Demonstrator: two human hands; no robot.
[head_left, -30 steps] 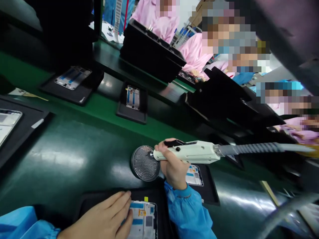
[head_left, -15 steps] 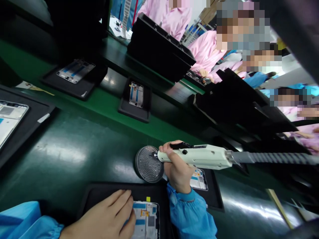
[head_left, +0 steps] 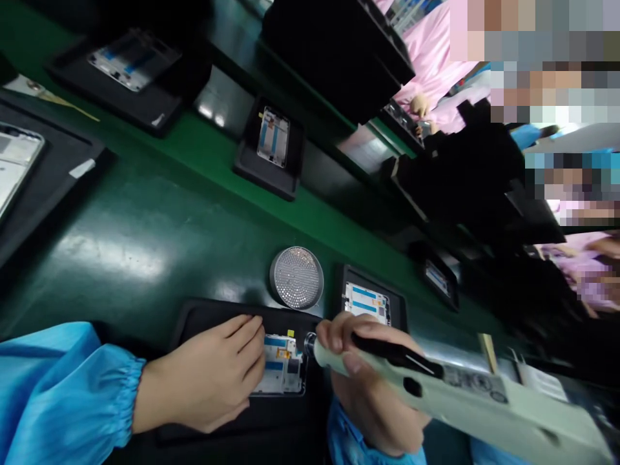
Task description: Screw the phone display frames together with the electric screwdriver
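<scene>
My right hand is wrapped round a pale green electric screwdriver with a black lever. Its tip is at the right edge of a phone frame, near the top; whether it touches a screw is too small to tell. The frame, with blue strips and a yellow tab, lies in a black tray. My left hand lies flat over the frame's left part, fingers stretched out, hiding that side. Just beyond the tray stands a round metal screw dish with a perforated plate and small shiny bits.
Another phone frame in a black tray lies to the right. A smaller-looking tray and a tray stand further back, each with a frame. A large tray is at left. Co-workers in pink sleeves sit beyond black boxes.
My right hand has brought the screwdriver from the screw dish down to the phone frame. The screwdriver now slants toward the lower right. My left hand stays on the frame; the view has shifted.
</scene>
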